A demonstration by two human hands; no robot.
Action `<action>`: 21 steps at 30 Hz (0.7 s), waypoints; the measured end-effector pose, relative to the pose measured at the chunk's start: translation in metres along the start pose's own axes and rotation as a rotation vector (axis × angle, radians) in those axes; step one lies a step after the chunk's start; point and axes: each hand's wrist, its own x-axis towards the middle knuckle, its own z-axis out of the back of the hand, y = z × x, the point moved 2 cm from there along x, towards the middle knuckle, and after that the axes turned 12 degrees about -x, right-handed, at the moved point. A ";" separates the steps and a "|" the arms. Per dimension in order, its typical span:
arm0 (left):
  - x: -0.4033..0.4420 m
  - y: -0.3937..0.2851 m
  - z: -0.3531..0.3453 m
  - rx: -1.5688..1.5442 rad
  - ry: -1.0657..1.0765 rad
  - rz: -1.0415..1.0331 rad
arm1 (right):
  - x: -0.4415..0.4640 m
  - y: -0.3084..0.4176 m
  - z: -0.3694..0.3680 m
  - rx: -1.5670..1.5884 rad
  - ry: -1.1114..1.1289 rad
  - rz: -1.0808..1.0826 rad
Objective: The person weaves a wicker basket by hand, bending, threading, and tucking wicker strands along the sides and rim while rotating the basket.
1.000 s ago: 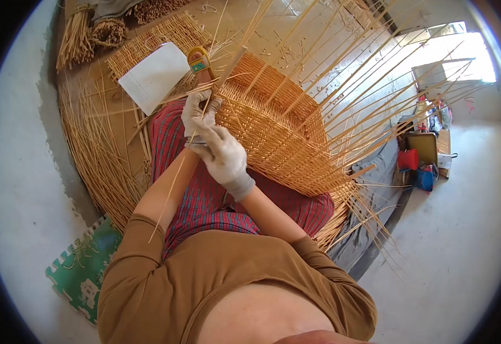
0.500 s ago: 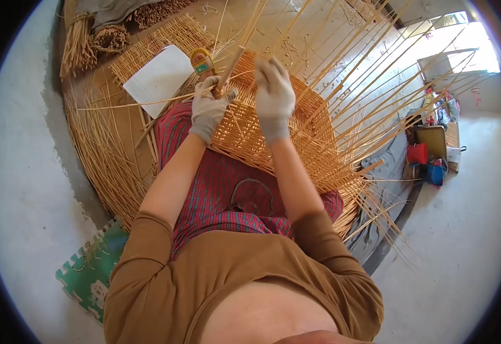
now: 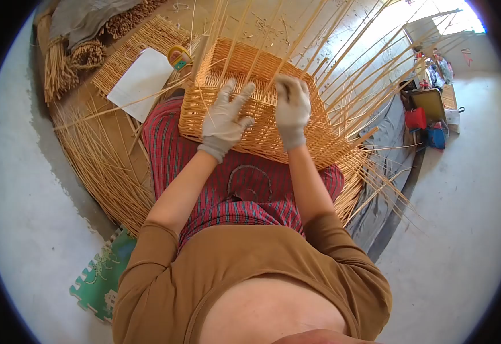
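Observation:
A rectangular wicker basket (image 3: 260, 129) rests on my lap, with long upright canes (image 3: 302, 35) rising from its walls. My left hand (image 3: 226, 118), in a pale glove, lies against the near wall with its fingers spread toward the rim. To its right, my gloved right hand (image 3: 292, 112) is at the same rim, its fingers curled in; what they hold, if anything, is hidden. A thicker stick (image 3: 199, 56) stands at the basket's left corner. Just beyond that corner is a yellow-rimmed tape measure (image 3: 179, 57).
Loose canes (image 3: 104, 163) lie in a heap at left, with more at right. A white sheet (image 3: 140, 86) lies on a woven panel (image 3: 147, 43). Bundled canes (image 3: 59, 71) stand back left. A green foam mat (image 3: 104, 275) is at lower left; a red container (image 3: 415, 118) is at right.
My left hand has let go of the stick at the corner and moved right and down onto the near wall, fingers spread. My right hand has shifted right and lower, its fingers now curled.

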 end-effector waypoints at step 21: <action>0.020 0.081 0.072 -0.330 -0.316 0.445 | 0.037 0.063 -0.154 1.107 0.847 -1.266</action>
